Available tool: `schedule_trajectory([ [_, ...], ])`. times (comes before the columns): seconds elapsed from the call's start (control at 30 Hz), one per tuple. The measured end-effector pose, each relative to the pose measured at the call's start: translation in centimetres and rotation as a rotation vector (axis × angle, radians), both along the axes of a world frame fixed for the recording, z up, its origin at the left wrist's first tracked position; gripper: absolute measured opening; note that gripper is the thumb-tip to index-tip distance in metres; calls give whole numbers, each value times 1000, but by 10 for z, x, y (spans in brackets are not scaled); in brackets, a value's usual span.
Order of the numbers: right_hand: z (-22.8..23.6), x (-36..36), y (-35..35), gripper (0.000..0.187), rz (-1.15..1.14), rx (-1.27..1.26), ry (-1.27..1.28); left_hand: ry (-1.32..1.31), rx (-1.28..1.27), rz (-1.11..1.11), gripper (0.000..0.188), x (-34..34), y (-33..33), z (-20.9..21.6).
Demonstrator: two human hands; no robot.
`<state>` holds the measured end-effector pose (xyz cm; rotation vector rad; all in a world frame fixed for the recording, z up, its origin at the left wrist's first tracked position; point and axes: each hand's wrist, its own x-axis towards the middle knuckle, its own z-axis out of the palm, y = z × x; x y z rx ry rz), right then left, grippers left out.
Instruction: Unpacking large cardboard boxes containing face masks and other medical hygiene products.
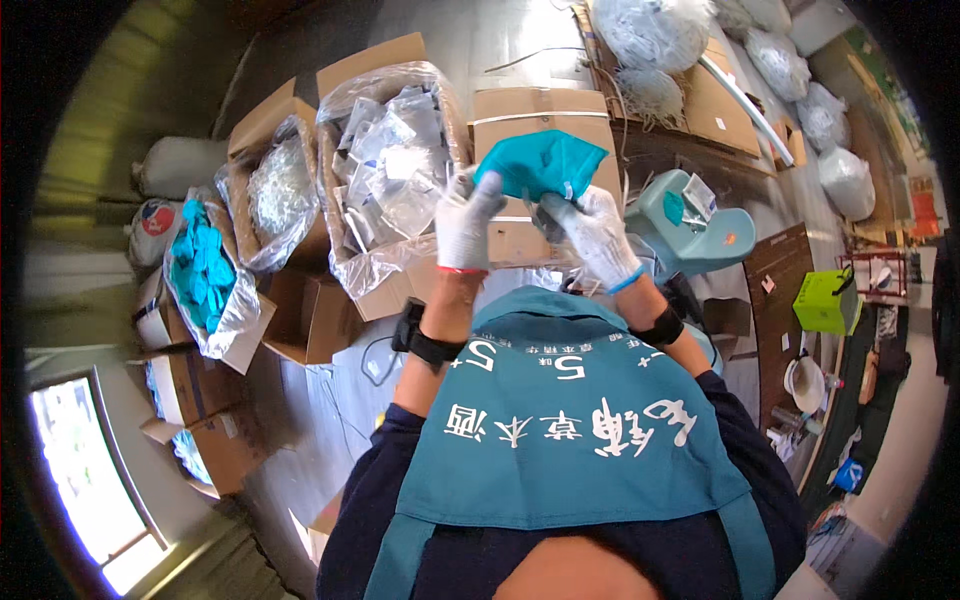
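A teal cloth piece, folded to a blunt point on its right, is held up in front of me; its exact kind is unclear. My left hand, in a whitish glove with a red cuff, grips its left end, thumb raised against the cloth. On the lower right edge, my right hand, gloved with a blue cuff, pinches the same piece. Behind and below the cloth stands a closed cardboard box. Left of it, an open carton lined with plastic holds many clear packets.
Further left are a carton of white shredded strands and one of teal cloth pieces. On the right stands a light blue plastic stool with a teal piece and clear packet on it. Stuffed plastic bags and a lime-green bag lie beyond.
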<state>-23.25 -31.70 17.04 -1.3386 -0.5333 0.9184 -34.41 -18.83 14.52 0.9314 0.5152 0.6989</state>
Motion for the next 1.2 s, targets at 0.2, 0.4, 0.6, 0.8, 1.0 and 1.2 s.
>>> schedule_trajectory([
  [0.2,-13,-38,4,30,226,-225,-595,314,108,496,19,-14,-9,-32],
  [0.4,-4,-10,0,25,446,215,1299,190,49,373,25,-7,-33,17],
  [0.6,-43,96,29,19,-202,109,1396,177,561,248,12,27,-110,-18],
  [0.8,-144,259,-80,24,-438,538,432,-46,651,77,22,29,-135,29],
  [1.0,-35,110,-51,49,249,321,263,-241,-501,-558,56,33,-91,67],
  [1.2,-4,59,-26,36,302,402,496,-315,-965,-809,49,37,-84,26],
])
